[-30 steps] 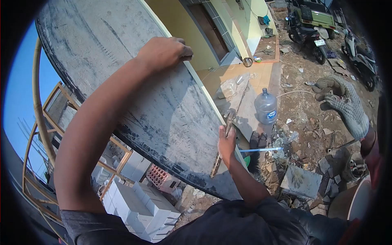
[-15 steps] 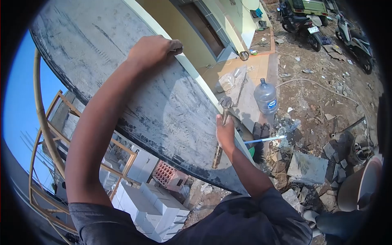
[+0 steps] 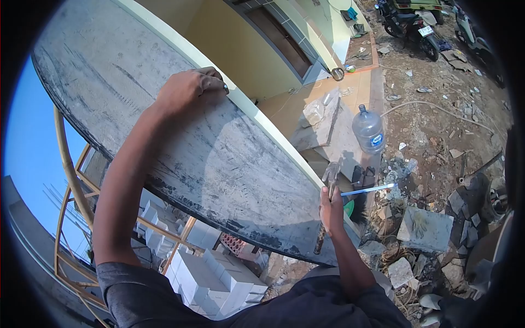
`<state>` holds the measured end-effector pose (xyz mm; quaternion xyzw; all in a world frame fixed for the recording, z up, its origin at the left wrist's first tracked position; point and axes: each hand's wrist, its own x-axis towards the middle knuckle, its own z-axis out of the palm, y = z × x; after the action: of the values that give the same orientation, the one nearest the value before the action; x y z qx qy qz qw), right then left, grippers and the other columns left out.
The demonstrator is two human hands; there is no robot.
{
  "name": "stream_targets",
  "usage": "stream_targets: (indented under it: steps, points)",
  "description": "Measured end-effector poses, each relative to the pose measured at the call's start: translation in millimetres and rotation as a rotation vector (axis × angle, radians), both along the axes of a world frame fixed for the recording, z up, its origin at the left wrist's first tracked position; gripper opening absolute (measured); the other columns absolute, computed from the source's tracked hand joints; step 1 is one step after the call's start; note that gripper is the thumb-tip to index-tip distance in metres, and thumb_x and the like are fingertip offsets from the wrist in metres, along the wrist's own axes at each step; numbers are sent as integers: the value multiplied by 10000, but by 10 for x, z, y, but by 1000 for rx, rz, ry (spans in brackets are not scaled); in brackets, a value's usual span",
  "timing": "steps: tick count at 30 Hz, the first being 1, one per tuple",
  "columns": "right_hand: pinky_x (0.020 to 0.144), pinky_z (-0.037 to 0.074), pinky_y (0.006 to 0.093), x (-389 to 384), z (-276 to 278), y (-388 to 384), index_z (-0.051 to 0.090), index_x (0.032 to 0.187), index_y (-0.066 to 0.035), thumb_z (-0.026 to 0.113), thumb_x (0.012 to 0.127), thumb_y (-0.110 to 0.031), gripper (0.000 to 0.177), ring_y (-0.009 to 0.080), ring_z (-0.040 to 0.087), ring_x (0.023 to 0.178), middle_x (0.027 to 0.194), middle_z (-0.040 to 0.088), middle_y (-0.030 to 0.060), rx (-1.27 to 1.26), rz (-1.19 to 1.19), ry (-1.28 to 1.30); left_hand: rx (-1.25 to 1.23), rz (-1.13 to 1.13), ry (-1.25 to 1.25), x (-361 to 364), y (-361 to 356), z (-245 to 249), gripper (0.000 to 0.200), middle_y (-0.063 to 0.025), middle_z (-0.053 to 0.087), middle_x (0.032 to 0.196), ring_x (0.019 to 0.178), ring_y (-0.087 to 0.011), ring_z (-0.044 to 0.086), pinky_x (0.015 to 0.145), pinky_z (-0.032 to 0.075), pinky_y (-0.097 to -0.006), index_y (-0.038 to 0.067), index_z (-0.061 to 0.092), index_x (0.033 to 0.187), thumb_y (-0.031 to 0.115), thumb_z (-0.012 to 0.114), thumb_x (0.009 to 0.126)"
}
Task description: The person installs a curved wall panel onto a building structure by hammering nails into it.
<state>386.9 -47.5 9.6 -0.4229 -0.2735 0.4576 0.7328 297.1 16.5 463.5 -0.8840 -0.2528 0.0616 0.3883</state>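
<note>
Grey, cement-smeared board (image 3: 240, 169) lies beneath the curled left hand (image 3: 188, 93); whether it pinches anything, I cannot tell. The right hand (image 3: 331, 210) grips a hammer (image 3: 331, 174) beside its edge. The water jug (image 3: 368, 131) wears a blue label, unreadable.

Uneven dirt ground (image 3: 411, 130); on it broken chunks (image 3: 401, 272), pale slab (image 3: 432, 236), curved hose (image 3: 426, 103), 2 motorbikes (image 3: 420, 34)

Single head-worn view, facing forward and steeply down.
</note>
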Motion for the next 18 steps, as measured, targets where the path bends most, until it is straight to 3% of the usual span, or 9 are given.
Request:
stream_targets:
  steps: [3, 5, 7, 8, 10, 11, 13, 14, 18]
  points:
    - [689, 452, 319, 170, 137, -169, 535, 1105, -20, 535, 1010, -308, 303, 159, 539, 726, 802, 559, 70, 33, 60, -199, -39, 59, 5, 36, -66, 30, 237, -39, 724, 1003, 896, -268, 686, 789, 547, -386, 150, 751, 1016, 322, 641, 895]
    - [733, 450, 286, 231, 400, -258, 529, 1187, -3, 548, 1002, -265, 321, 152, 551, 773, 852, 577, 62, 145, 334, -63, -62, 90, 5, 46, -67, 23, 232, -41, 725, 996, 892, -270, 687, 787, 547, -389, 147, 753, 1004, 320, 651, 888]
    - [765, 458, 318, 226, 615, -429, 498, 1257, 15, 540, 1000, -236, 362, 175, 561, 801, 893, 593, 71, 179, 508, 115, -42, 122, -20, 14, -74, 7, 233, -43, 729, 984, 889, -272, 688, 789, 547, -392, 142, 758, 992, 321, 665, 876]
    - [625, 395, 273, 82, 484, -444, 516, 1196, -29, 509, 1018, -267, 297, 110, 477, 680, 818, 520, 23, 256, 380, 37, -47, 130, -20, -12, -61, -11, 233, -43, 729, 984, 889, -272, 688, 789, 547, -392, 142, 758, 992, 321, 665, 876]
    - [696, 493, 385, -328, -141, -348, 464, 1286, 2, 505, 1016, -245, 368, 220, 601, 728, 921, 611, 91, 300, -98, -445, -44, 102, -21, -38, -20, 13, 234, -52, 732, 976, 887, -275, 690, 792, 547, -392, 141, 759, 1003, 311, 678, 864]
    - [696, 493, 385, -344, -86, -374, 464, 1286, 2, 505, 1016, -245, 368, 220, 601, 728, 921, 611, 91, 304, -92, -453, -42, 107, -30, -45, -31, 10, 234, -52, 732, 976, 887, -275, 690, 792, 547, -392, 141, 759, 1003, 311, 678, 864]
    - [510, 353, 234, -381, 13, -499, 465, 1229, -71, 426, 1053, -346, 329, 65, 403, 577, 801, 454, 3, 190, 160, -69, -16, 13, -16, -45, -61, -23, 131, -50, 735, 904, 814, -273, 695, 733, 551, -378, 128, 755, 942, 216, 700, 862]
    - [531, 353, 229, -256, 155, -444, 427, 1312, -65, 416, 1054, -377, 405, 70, 392, 568, 768, 431, -5, 241, 300, -38, -21, 17, -24, -41, -77, -34, 131, -50, 735, 904, 814, -273, 695, 733, 551, -378, 128, 755, 942, 216, 700, 862]
    - [536, 330, 223, 145, 1139, -370, 398, 1392, -42, 408, 1056, -412, 500, 57, 362, 568, 726, 407, -22, 544, 322, -6, -21, -1, -13, -59, 10, 21, 151, -46, 728, 985, 855, -270, 694, 751, 548, -387, 116, 754, 945, 222, 699, 853]
